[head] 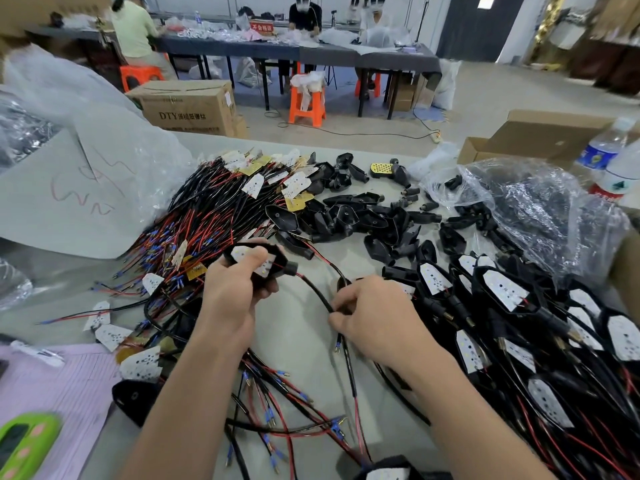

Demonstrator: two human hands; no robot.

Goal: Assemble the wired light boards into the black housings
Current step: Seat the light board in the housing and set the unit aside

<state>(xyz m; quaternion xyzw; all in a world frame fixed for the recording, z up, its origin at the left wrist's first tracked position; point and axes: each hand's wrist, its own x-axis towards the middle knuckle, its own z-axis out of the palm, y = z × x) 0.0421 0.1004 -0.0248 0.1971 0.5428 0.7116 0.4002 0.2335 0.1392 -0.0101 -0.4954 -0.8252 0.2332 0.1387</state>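
Observation:
My left hand (233, 292) grips a black housing (282, 259) with a white light board (239, 253) seated in it, the thumb pressing on the board. A black sleeved cable (313, 289) runs out of the housing's stem to my right hand (374, 317), which pinches it between thumb and fingers. The cable's red and black ends hang below that hand. Loose wired boards (214, 209) are heaped at the left. Empty black housings (349, 216) lie in the middle. Assembled units (505, 289) are piled at the right.
A clear plastic bag (540, 202) with more housings sits at the right, beside a water bottle (602, 150) and a cardboard box (540, 133). A green device (24, 441) lies on a pink sheet at lower left. People work at a far table (263, 46).

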